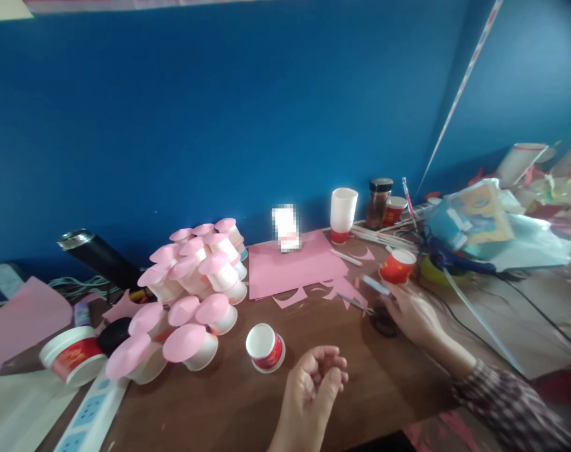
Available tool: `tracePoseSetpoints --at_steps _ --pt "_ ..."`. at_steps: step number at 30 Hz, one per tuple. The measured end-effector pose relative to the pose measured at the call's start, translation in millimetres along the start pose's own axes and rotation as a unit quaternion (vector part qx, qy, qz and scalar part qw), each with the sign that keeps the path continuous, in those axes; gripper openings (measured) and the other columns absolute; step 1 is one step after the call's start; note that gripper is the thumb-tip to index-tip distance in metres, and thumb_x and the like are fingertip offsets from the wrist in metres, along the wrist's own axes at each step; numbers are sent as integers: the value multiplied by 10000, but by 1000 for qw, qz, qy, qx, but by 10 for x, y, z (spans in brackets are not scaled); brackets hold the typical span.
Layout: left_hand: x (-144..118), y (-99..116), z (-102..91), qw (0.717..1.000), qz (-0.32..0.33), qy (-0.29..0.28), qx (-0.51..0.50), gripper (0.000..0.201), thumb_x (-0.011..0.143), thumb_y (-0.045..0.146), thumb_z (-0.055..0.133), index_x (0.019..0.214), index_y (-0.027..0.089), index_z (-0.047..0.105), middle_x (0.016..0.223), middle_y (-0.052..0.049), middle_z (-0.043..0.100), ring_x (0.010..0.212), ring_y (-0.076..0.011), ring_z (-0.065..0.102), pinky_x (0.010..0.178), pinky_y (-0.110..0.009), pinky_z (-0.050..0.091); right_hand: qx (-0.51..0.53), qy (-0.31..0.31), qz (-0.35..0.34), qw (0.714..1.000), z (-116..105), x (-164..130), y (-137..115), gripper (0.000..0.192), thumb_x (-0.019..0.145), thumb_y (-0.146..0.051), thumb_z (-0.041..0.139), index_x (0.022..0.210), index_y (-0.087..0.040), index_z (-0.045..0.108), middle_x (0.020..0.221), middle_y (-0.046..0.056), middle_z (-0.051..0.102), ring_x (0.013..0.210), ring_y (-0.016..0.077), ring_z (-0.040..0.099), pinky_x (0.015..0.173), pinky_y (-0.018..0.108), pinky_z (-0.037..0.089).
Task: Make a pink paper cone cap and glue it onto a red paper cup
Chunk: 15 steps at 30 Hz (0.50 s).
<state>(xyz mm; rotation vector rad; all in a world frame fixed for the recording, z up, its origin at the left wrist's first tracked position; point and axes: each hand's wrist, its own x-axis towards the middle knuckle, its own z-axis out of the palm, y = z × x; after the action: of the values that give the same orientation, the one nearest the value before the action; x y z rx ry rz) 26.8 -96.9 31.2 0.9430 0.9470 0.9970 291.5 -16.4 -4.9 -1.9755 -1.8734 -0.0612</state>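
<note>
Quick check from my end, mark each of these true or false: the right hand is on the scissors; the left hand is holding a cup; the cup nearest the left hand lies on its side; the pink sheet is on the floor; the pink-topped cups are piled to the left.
1. The right hand rests on the scissors. True.
2. The left hand holds a cup. False: it is loosely curled over the table, and no cup is in it.
3. The small red cup nearest the left hand lies on its side. True, mouth toward the camera.
4. The pink sheet is on the floor. False: it lies flat on the table by the blue wall.
5. The pink-topped cups are piled to the left. True.
</note>
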Motion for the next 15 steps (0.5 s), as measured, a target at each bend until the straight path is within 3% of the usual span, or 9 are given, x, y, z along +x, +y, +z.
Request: tracePoseSetpoints --at_steps 4,9,15 --pt "-24 140 -56 1000 12 9 9 368 773 434 641 1009 154 603 854 -89 670 751 -152 607 689 -273 484 -90 -5 -25 996 -6 -3 -58 434 904 -281 386 1313 -161 463 1172 148 622 900 293 637 681 387 517" --pt "-115 351 -118 999 36 -3 37 344 764 444 645 965 166 623 803 -72 680 714 -144 610 676 -263 493 -48 25 -82 995 -75 58 -262 373 909 -261 399 1254 -177 511 1200 116 598 1000 259 593 805 370 494" --pt "-153 596 -189 996 68 44 46 309 753 435 660 925 179 656 758 -56 677 694 -143 613 665 -252 508 -7 -61 -192 979 -96 367 -701 261 908 -230 426 1118 -195 577 1072 90 642 986 224 572 807 328 462"
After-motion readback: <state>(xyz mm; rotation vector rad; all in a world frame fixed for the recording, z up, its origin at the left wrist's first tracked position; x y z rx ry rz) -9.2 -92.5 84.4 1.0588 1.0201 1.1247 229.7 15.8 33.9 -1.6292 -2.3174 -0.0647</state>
